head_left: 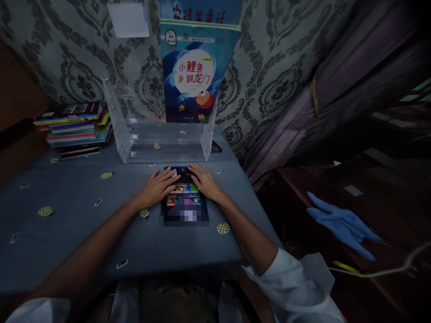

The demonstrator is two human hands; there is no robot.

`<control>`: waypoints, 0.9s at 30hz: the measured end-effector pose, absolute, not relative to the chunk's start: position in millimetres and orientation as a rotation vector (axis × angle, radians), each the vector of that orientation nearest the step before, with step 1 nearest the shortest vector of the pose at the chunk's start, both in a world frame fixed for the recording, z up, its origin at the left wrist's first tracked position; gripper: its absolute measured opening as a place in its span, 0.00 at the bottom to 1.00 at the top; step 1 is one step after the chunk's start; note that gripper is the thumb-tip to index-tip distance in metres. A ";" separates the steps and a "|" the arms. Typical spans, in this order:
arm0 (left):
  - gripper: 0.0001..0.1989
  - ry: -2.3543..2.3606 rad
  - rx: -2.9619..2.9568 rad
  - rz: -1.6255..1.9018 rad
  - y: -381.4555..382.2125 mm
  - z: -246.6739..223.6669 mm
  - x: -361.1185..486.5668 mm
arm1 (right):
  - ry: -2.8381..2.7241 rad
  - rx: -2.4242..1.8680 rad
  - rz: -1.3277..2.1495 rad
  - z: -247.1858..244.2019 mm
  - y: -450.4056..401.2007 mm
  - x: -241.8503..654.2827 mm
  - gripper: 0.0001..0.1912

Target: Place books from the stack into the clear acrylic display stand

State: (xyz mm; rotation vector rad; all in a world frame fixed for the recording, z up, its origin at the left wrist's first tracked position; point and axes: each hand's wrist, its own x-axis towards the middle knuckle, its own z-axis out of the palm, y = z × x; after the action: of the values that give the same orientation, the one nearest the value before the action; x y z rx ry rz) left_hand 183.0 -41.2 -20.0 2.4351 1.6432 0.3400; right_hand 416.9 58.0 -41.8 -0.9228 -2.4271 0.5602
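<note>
A dark book (183,199) with small coloured pictures lies on the grey-blue tablecloth in front of me. Across its upper left part rests my left hand (160,186), fingers stretched out flat. My right hand (204,180) lies on the upper right edge of the same book, its fingers also extended. Neither hand grips anything. Just beyond the book stands a clear plastic rack (164,152), with a blue picture book (188,101) upright in it and part of another blue book (202,10) showing above.
A stack of books (76,128) stands at the table's back left. Dark glasses (216,146) lie beside the rack. Right of the table (74,224), a blue glove (340,222) and a pale cable (387,271) lie on a dark red surface, near a tied curtain (286,134).
</note>
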 end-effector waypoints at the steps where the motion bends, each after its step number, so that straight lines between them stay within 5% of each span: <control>1: 0.26 1.619 2.453 0.329 -42.0 -19.1 182.5 | -2.423 -0.922 0.555 -42.2 58.2 416.6 0.23; 27: 0.30 1.382 2.625 0.269 -54.3 -19.5 197.0 | -2.597 -0.867 0.429 -36.6 16.5 434.3 0.24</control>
State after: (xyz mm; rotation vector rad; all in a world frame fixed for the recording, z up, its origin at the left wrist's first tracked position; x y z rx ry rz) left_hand 197.0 -54.3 -19.5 2.6250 1.3818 0.2687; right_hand 434.3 16.5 -36.6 -0.8673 -2.5968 0.4286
